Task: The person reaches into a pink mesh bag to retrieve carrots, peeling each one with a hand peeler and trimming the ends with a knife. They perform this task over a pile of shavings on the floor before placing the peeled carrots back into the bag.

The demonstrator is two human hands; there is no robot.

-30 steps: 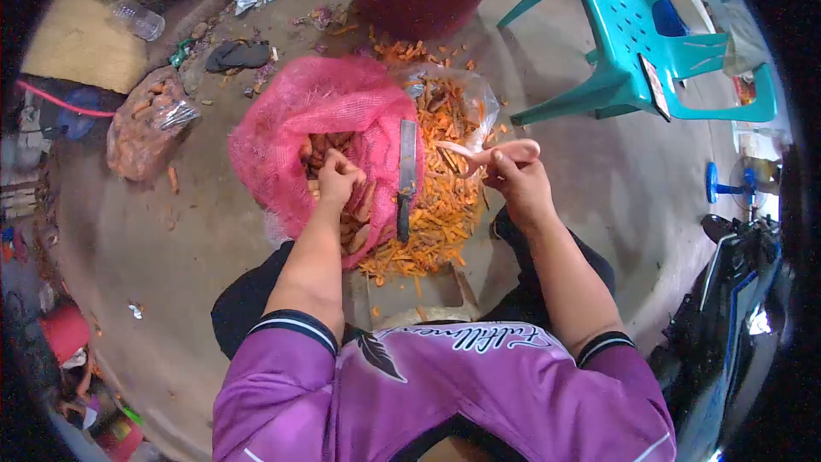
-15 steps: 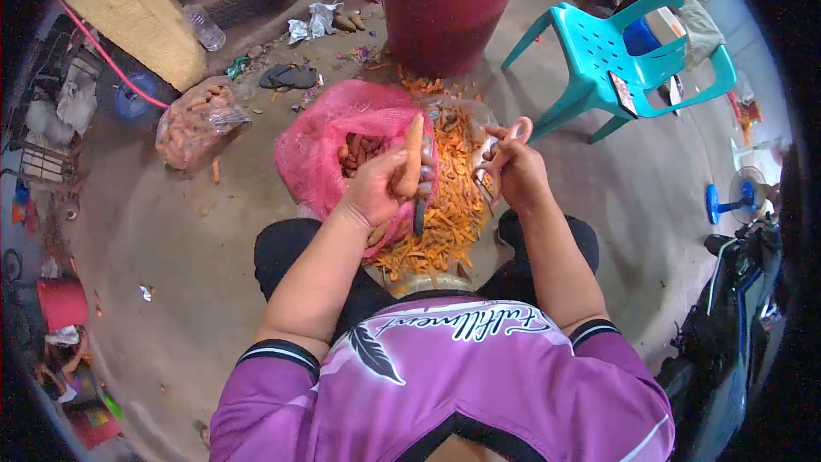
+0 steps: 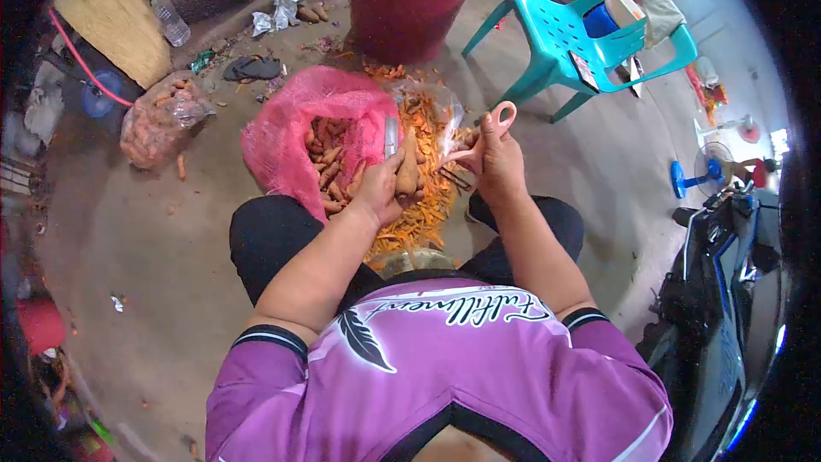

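Observation:
My left hand (image 3: 381, 186) is closed around a tapered carrot (image 3: 408, 169), its narrow end pointing away from me. A flat grey blade-like strip (image 3: 391, 136) stands up beside these fingers. To the right, my right hand (image 3: 501, 162) grips a pink peeler (image 3: 464, 156) with a ring-shaped handle end; its head points toward the carrot, a short gap away. Under both hands lies a heap of orange peelings (image 3: 419, 224). Left of the carrot, a pink mesh sack (image 3: 278, 133) gapes open with several unpeeled carrots (image 3: 329, 158) inside.
A large dark red bin (image 3: 410, 8) stands beyond the peelings. A turquoise plastic chair (image 3: 547, 43) is at the right, and a motorcycle (image 3: 714, 282) farther right. A clear bag of carrots (image 3: 158, 128) and a dark slipper (image 3: 252, 68) lie at the left.
The whole view has shifted, so the surroundings sit farther left. My left hand has lowered and tilted the carrot, the grey strip now shows upright, and the peeler has turned toward the carrot.

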